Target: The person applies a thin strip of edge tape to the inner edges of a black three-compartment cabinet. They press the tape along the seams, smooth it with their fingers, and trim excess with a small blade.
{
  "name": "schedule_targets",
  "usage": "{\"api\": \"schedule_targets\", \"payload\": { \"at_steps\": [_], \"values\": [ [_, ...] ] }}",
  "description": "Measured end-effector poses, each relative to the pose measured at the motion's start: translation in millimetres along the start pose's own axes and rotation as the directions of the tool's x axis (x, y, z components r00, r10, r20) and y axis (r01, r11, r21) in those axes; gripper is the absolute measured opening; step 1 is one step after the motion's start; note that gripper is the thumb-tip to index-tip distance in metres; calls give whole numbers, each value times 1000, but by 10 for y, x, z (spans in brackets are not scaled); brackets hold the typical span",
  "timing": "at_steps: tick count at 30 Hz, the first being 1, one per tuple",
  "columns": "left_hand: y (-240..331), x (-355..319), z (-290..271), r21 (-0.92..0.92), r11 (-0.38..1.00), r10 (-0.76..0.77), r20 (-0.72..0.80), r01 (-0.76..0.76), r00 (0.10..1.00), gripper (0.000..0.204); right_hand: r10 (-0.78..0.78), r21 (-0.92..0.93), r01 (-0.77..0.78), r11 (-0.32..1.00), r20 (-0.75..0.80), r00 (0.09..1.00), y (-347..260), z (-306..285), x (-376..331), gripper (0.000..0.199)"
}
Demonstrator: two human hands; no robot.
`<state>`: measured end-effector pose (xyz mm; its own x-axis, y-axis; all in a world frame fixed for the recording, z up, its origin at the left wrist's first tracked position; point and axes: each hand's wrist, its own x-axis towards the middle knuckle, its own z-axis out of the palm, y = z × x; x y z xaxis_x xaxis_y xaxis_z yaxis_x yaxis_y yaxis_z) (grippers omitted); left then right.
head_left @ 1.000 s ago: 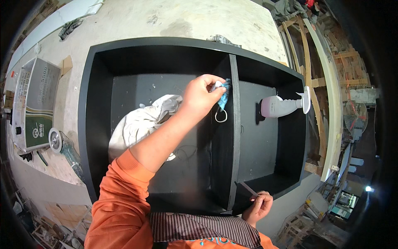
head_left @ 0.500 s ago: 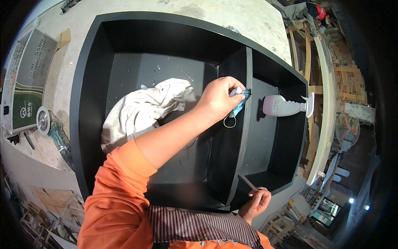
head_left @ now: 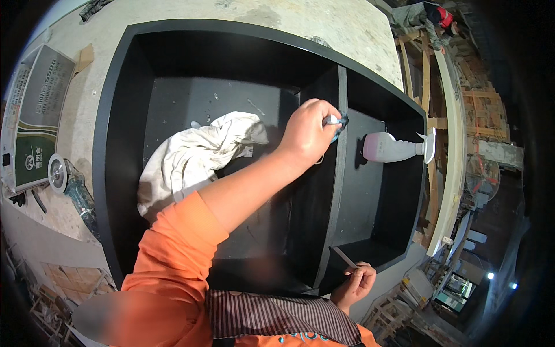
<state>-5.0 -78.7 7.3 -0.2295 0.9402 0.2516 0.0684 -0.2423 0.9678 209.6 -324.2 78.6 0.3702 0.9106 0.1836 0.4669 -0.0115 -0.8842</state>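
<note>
My left hand (head_left: 309, 132) reaches across the black cabinet box (head_left: 113, 115), its fingers closed on a crumpled blue face mask (head_left: 336, 136). The mask touches the upper part of the divider's edge (head_left: 336, 179); most of it is hidden behind my fingers. At the lower right, my right hand (head_left: 352, 287) pinches a thin flat strip (head_left: 345, 258), whose far end is by the divider's edge. A bunched white cloth (head_left: 191, 153) lies in the larger compartment. In the narrower one a spray bottle (head_left: 381, 147) with pink liquid lies on its side.
Left of the box, an angle grinder (head_left: 74, 185) and a printed grey-green carton (head_left: 40, 121) lie on the pale worktop (head_left: 277, 13). Wooden frames and pallets (head_left: 485, 115) stand to the right. Another person (head_left: 430, 17) is at the far upper right.
My left hand has moved slightly up along the divider's edge with the mask, now covering more of it. My right hand and the strip stay nearly in place.
</note>
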Motion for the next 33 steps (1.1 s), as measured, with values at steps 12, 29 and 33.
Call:
{"api": "schedule_targets", "payload": {
  "at_steps": [12, 29, 33],
  "values": [
    [85, -297, -155, 0, 999, 40, 123, -40, 992, 15, 24, 56, -25, 998, 13, 1000, -15, -19, -6, 8],
    [567, -893, -375, 137, 977, 98, 394, -164, 914, 17, -105, 204, 117, 972, -70, 992, 71, -43, -10, 10],
    [680, -1193, -368, 151, 961, 131, 486, -230, 864, 18, -157, 282, 186, 941, -122, 980, 122, -56, -23, 8]
  ]
}}
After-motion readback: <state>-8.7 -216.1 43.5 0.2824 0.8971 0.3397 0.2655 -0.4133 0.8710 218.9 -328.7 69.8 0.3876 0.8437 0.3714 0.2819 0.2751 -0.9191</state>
